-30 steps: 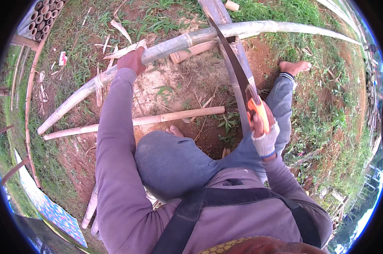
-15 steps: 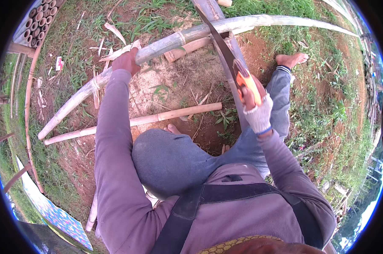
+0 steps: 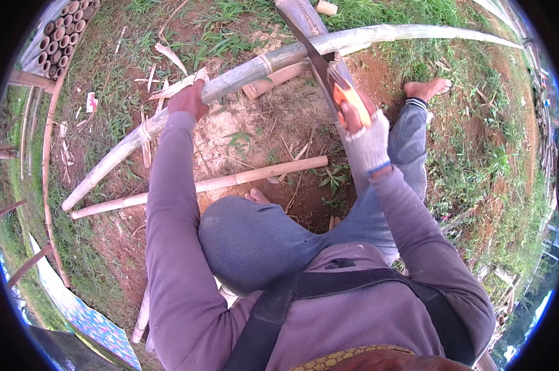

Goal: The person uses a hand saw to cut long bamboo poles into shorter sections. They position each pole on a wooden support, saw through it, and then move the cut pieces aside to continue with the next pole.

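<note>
My bare left hand (image 3: 188, 100) is closed around a long green-grey bamboo pole (image 3: 242, 75), which slants from lower left to upper right. In a white knit glove with bare fingers, my right hand (image 3: 367, 131) grips the orange handle of a hand saw (image 3: 351, 102). The saw's dark blade lies across the pole where the pole rests over a thicker bamboo support (image 3: 359, 157). Whether the teeth have cut in cannot be seen. The support runs from the top edge down beside my right leg.
A shorter cut bamboo pole (image 3: 248, 175) lies on the ground before my knee. Another bamboo piece (image 3: 276, 80) sits under the long pole, amid pale sawdust. Stacked bamboo tubes (image 3: 62, 42) stand at far left. My bare foot (image 3: 429, 88) rests on the grass at right.
My right hand and the saw have shifted slightly up and left along the blade's line. The left hand keeps its hold on the pole; the whole view has moved a little.
</note>
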`<state>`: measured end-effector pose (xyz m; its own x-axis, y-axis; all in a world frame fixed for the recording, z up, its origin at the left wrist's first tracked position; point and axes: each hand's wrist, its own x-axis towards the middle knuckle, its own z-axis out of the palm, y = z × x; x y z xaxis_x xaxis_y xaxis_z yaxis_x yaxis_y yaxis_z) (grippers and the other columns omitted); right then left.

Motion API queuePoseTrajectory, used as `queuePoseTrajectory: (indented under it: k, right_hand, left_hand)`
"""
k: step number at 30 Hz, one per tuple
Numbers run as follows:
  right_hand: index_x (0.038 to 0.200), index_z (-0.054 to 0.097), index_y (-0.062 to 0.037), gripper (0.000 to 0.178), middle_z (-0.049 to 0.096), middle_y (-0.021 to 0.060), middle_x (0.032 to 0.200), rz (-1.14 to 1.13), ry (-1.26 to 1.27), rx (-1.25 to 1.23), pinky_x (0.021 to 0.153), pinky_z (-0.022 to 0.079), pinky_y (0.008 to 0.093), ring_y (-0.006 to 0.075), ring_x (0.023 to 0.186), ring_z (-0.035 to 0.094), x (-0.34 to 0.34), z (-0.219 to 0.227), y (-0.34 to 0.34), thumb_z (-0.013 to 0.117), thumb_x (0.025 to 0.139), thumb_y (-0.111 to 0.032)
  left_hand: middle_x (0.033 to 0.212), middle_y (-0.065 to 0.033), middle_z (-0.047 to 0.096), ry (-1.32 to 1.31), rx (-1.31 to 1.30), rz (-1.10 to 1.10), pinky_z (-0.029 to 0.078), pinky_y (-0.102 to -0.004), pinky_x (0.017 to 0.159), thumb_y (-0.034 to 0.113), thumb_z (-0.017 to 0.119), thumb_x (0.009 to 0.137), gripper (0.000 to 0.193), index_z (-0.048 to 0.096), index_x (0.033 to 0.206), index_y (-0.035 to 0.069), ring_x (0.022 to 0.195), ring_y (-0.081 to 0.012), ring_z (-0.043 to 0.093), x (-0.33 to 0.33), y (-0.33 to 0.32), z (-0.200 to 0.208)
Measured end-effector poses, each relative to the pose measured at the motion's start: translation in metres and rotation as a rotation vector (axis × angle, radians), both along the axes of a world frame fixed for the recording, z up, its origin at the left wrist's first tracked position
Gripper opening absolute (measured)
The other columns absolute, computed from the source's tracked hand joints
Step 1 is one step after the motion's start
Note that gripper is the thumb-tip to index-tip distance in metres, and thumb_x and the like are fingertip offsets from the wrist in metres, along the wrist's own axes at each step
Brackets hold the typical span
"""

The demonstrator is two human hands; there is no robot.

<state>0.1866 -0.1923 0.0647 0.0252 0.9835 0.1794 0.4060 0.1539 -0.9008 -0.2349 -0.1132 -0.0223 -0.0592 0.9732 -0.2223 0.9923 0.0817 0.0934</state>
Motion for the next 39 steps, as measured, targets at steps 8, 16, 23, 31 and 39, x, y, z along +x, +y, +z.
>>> queuePoseTrajectory:
  k: [8, 16, 23, 31, 39]
  right_hand:
    - [0.144, 0.061, 0.0059, 0.054, 0.077, 0.009, 0.113, -0.052, 0.111, -0.044, 0.075, 0.055, 0.0279, 0.0124, 0.09, 0.07, 0.036, -0.021, -0.067, 0.067, 0.108, -0.035]
    - [0.131, 0.069, 0.0064, 0.043, 0.077, 0.0146, 0.102, -0.046, -0.014, -0.076, 0.079, 0.057, 0.0334, 0.0167, 0.089, 0.071, 0.004, -0.012, 0.002, 0.073, 0.104, -0.027]
    - [0.147, 0.058, 0.0073, 0.055, 0.074, 0.0124, 0.119, 0.007, 0.026, -0.079, 0.087, 0.058, 0.0309, 0.0167, 0.099, 0.071, 0.071, -0.019, -0.127, 0.069, 0.108, -0.03]
    - [0.126, 0.073, -0.0002, 0.033, 0.077, 0.02, 0.097, 0.013, -0.091, 0.055, 0.078, 0.056, 0.0366, 0.0269, 0.084, 0.074, -0.019, -0.006, 0.053, 0.073, 0.104, -0.026]
    - [0.143, 0.06, 0.0081, 0.063, 0.074, 0.0094, 0.111, 0.049, -0.04, -0.14, 0.082, 0.056, 0.0297, 0.0161, 0.092, 0.07, 0.076, -0.019, -0.123, 0.066, 0.106, -0.043]
  left_hand:
    - [0.108, -0.0137, 0.077, -0.018, 0.017, -0.018, 0.059, -0.0528, 0.09, 0.017, 0.081, 0.082, 0.047, 0.061, 0.124, 0.018, 0.107, -0.039, 0.075, 0.015, -0.001, 0.003]
    - [0.113, -0.0128, 0.078, -0.011, -0.031, 0.028, 0.058, -0.0531, 0.093, 0.017, 0.082, 0.081, 0.05, 0.062, 0.127, 0.021, 0.111, -0.0378, 0.074, 0.006, 0.0, 0.008]
    - [0.112, -0.0121, 0.078, -0.003, -0.025, 0.003, 0.058, -0.0523, 0.089, 0.018, 0.08, 0.083, 0.045, 0.062, 0.124, 0.018, 0.108, -0.0384, 0.075, 0.014, -0.005, 0.007]
    - [0.113, -0.0143, 0.078, -0.007, -0.023, 0.017, 0.059, -0.052, 0.09, 0.021, 0.083, 0.08, 0.051, 0.062, 0.127, 0.019, 0.111, -0.0381, 0.075, 0.01, 0.003, 0.004]
    - [0.109, -0.0144, 0.078, -0.009, -0.02, 0.006, 0.058, -0.0525, 0.09, 0.017, 0.079, 0.083, 0.045, 0.062, 0.124, 0.018, 0.107, -0.0396, 0.075, 0.012, -0.002, 0.001]
